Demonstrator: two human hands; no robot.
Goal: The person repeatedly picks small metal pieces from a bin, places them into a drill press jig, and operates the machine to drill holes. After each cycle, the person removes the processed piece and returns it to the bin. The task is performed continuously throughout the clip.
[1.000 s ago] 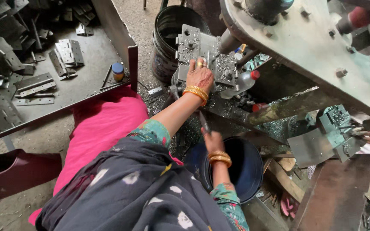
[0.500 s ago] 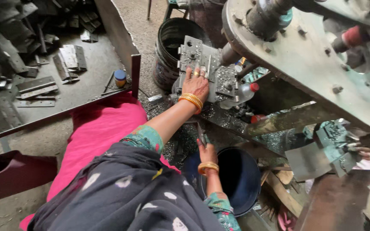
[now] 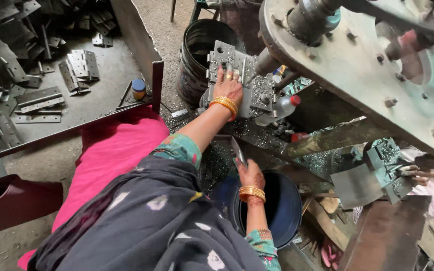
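Steel die block (image 3: pixel 237 80) of the press lies at 12 o'clock; my left hand (image 3: pixel 228 86) rests flat on it, fingers spread, gripping nothing. At 6 o'clock my right hand (image 3: pixel 251 175) pinches 1 flat metal piece (image 3: pixel 237 151) above the blue bucket (image 3: pixel 282 211).

A large grey-green bolted metal press plate (image 3: pixel 377 75) fills the upper right. Well to its left, flat steel hinges (image 3: pixel 79 65) lie scattered on a grey metal tray (image 3: pixel 101 95), with a small blue-capped jar (image 3: pixel 138 89) beside them. A dark ribbed metal drum (image 3: pixel 197 55) stands between tray and plate, and a clear plastic bottle with a red cap (image 3: pixel 280 108) lies just below the plate.
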